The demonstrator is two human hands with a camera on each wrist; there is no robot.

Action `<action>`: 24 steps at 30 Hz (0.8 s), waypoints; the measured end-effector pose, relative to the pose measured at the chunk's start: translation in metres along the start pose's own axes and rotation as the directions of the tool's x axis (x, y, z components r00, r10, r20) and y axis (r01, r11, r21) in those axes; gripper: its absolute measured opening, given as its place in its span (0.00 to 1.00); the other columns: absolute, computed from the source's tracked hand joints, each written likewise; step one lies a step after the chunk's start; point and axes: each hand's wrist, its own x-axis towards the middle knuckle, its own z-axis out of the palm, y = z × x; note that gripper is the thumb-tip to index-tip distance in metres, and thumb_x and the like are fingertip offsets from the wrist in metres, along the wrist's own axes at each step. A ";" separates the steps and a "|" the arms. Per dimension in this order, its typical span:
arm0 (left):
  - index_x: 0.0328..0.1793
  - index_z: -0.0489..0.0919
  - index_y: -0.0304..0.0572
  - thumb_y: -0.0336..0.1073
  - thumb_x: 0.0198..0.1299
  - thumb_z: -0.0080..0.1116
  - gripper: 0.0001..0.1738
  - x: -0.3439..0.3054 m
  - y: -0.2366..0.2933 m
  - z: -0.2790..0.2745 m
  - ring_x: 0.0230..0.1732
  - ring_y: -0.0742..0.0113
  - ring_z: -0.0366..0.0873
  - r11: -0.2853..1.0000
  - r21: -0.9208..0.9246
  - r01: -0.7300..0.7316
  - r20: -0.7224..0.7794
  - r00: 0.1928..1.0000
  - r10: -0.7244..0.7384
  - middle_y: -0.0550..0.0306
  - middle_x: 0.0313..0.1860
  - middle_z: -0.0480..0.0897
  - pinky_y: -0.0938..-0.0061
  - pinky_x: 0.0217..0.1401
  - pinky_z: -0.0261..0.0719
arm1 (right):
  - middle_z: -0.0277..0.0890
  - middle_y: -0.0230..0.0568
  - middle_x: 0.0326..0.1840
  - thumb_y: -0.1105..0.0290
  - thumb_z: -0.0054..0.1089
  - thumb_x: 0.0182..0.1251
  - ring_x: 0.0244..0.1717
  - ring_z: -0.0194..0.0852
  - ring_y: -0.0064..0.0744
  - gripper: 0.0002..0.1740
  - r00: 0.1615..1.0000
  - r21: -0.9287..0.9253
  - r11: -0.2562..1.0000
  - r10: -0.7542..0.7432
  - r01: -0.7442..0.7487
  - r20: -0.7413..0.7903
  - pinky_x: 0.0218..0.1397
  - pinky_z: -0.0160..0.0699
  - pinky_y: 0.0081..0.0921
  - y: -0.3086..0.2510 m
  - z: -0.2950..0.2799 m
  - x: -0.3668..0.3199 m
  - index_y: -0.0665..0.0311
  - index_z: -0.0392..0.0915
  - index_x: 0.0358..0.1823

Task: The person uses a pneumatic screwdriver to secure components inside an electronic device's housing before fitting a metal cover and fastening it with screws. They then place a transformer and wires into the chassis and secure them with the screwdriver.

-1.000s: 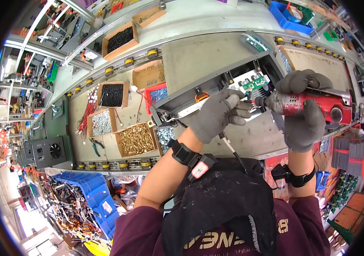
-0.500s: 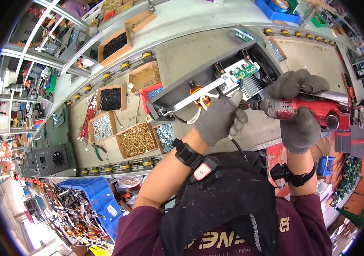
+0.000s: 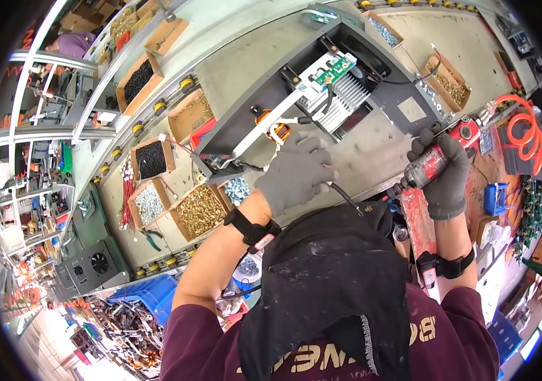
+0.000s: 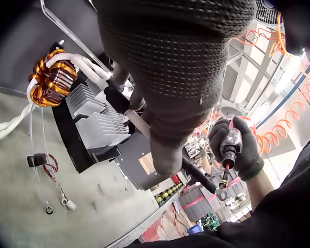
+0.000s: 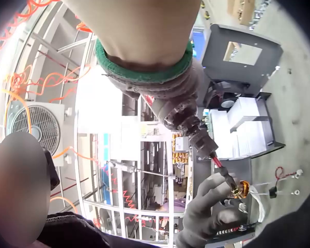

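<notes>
An open black metal chassis [image 3: 245,120] lies on the grey bench, holding a finned heat sink [image 3: 347,95], a green circuit board [image 3: 333,68] and a copper coil [image 3: 277,131]. My grey-gloved left hand [image 3: 306,162] sits just below the coil with its fingers curled round a black cable [image 3: 342,195]. The left wrist view shows the same coil [image 4: 51,77] and the cable [image 4: 196,175] running under the fingers. Out by the bench's right edge, my right hand [image 3: 439,178] grips a red air screwdriver [image 3: 433,160]. Its bit [image 5: 217,161] points toward the left hand, clear of the chassis.
Cardboard boxes of black screws [image 3: 150,159], silver screws [image 3: 149,202] and brass parts [image 3: 201,209] stand left of the chassis. Pliers [image 3: 151,238] lie near them. An orange coiled air hose [image 3: 528,136] hangs at the right. A blue bin [image 3: 150,298] sits below the bench.
My right hand has drawn the screwdriver away from the chassis, down and to the right. The left hand has stayed by the coil with the cable. The head view has swung.
</notes>
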 end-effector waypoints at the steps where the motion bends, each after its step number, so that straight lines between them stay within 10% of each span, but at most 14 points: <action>1: 0.45 0.82 0.64 0.47 0.41 0.69 0.20 0.001 -0.001 0.000 0.56 0.64 0.70 1.000 0.000 -0.005 0.005 1.000 0.005 0.71 0.42 0.78 0.55 0.65 0.60 | 0.75 0.40 0.34 0.68 0.52 0.59 0.33 0.75 0.36 0.12 1.000 0.005 1.000 -0.002 0.002 -0.004 0.40 0.79 0.36 0.001 -0.002 0.000 0.64 0.71 0.44; 4: 0.41 0.83 0.62 0.44 0.41 0.69 0.17 0.002 -0.002 0.001 0.56 0.66 0.70 0.998 -0.056 -0.007 -0.028 1.000 0.006 0.74 0.41 0.78 0.57 0.64 0.61 | 0.76 0.41 0.34 0.68 0.52 0.60 0.34 0.76 0.38 0.11 0.986 0.037 0.999 0.033 -0.027 -0.164 0.40 0.79 0.37 0.004 -0.012 0.001 0.63 0.72 0.42; 10: 0.38 0.83 0.60 0.42 0.40 0.70 0.15 0.005 0.004 -0.006 0.53 0.66 0.73 1.000 0.003 0.026 -0.097 0.995 -0.026 0.71 0.41 0.79 0.62 0.57 0.67 | 0.76 0.42 0.34 0.69 0.51 0.62 0.35 0.77 0.39 0.09 0.994 0.248 0.963 0.111 -0.103 -0.019 0.40 0.80 0.37 0.012 -0.026 0.012 0.62 0.72 0.42; 15: 0.39 0.82 0.62 0.37 0.37 0.68 0.17 0.019 0.005 -0.014 0.37 0.65 0.76 0.993 0.094 0.073 -0.130 0.990 -0.061 0.67 0.34 0.77 0.69 0.36 0.72 | 0.76 0.41 0.34 0.69 0.52 0.62 0.34 0.76 0.37 0.10 0.993 0.113 0.987 0.118 -0.116 -0.007 0.39 0.81 0.35 0.003 0.002 0.020 0.63 0.72 0.44; 24: 0.42 0.82 0.61 0.34 0.46 0.61 0.15 0.074 -0.028 -0.029 0.27 0.67 0.75 0.900 0.274 0.338 -0.499 0.851 -0.167 0.67 0.27 0.74 0.71 0.28 0.68 | 0.77 0.40 0.32 0.61 0.49 0.66 0.35 0.74 0.28 0.18 0.872 -0.362 0.838 -0.242 0.409 0.424 0.40 0.73 0.23 -0.055 0.095 0.090 0.72 0.77 0.39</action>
